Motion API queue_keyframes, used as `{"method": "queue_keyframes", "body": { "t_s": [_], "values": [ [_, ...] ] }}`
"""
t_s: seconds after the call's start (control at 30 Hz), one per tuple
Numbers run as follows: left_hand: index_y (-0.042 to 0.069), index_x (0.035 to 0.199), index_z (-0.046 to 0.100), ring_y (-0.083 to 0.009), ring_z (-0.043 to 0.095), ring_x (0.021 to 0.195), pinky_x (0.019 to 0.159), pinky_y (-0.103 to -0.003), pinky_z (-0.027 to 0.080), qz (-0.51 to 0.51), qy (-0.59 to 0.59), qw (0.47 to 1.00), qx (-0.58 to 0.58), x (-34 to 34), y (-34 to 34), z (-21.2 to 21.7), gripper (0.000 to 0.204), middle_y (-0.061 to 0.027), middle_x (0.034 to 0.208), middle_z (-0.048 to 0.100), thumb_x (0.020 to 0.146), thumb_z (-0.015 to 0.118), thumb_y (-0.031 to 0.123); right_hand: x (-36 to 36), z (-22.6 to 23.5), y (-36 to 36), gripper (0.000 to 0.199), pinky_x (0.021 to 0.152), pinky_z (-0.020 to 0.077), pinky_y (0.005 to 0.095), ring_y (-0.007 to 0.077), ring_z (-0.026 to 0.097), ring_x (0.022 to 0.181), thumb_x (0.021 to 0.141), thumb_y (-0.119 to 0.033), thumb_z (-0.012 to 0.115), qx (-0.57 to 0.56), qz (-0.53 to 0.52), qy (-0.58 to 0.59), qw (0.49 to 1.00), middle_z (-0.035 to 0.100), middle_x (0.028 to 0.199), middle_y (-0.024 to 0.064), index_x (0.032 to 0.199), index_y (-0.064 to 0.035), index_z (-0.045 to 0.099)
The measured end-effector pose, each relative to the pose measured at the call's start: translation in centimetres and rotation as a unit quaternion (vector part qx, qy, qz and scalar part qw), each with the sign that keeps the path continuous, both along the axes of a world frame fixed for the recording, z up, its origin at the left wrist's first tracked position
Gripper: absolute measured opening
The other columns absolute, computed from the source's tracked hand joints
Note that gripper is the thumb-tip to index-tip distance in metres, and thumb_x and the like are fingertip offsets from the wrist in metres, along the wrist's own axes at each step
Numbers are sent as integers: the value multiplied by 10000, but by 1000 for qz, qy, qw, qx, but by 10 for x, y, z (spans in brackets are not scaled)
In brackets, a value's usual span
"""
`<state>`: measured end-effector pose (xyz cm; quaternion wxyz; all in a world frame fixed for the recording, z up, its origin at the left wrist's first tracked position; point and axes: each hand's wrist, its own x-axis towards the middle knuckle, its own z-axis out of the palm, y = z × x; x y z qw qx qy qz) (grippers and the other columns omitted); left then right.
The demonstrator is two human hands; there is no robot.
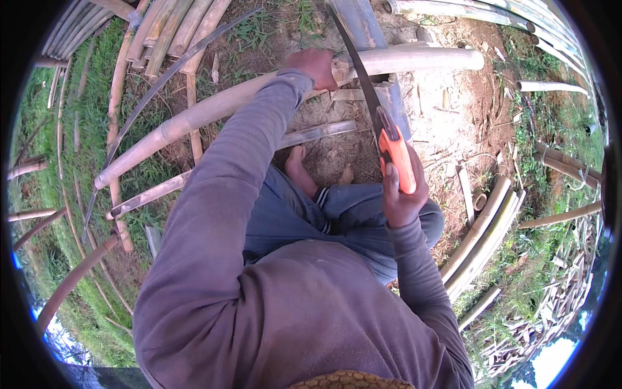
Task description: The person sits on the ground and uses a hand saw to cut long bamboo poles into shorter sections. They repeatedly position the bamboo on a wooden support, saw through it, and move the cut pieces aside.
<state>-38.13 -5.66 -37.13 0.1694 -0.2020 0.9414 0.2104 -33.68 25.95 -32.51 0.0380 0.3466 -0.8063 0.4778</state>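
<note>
A thick, pale bamboo pole point(175, 126) runs from the left up to the right in front of me. My left hand point(313, 67) is closed on it, with the arm stretched forward. My right hand point(409, 189) grips the orange handle of a hand saw point(398, 159), thumb along its side. The saw's dark blade points away from me and crosses the pole just right of my left hand. Whether its teeth are in the bamboo, I cannot tell. Beneath the pole lies a grey-blue beam point(364, 24); my bare foot point(297, 170) is on the ground nearer to me.
Cut bamboo poles are stacked at the far left point(173, 31) and far right point(463, 11). A split bamboo strip point(317, 133) lies before my foot. More poles point(483, 233) rest at the right, near a pile of offcuts point(551, 311). A thin dark strip point(152, 97) curves along the left.
</note>
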Motion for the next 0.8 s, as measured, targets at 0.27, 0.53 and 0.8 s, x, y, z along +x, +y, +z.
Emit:
{"method": "queue_keyframes", "body": {
  "t_s": [0.27,0.53,0.8],
  "values": [
    [55,1376,666,-372,720,1132,982,-465,571,-18,-53,998,16,-16,-20,9,780,-209,1248,737,673,853,336,13,5,1,461,872,590,334,223,735,1022,1000,-125,705,-73,-26,-186,979,746,1184,183,1404,69,596],
    [55,1347,679,-338,710,1195,1025,-441,573,-23,-27,999,39,-17,-16,-14,767,-167,1281,737,671,872,362,-4,2,-23,459,879,597,370,274,764,1040,983,-89,727,-1,-19,-72,997,744,1176,218,1403,48,605],
    [45,1343,639,-381,731,1127,997,-464,568,4,28,999,-37,-5,7,19,791,-186,1209,753,698,883,432,-20,-16,-25,479,981,561,349,217,716,1168,983,-101,741,-98,-17,-183,978,739,1285,193,1421,41,609]
  ]
}}
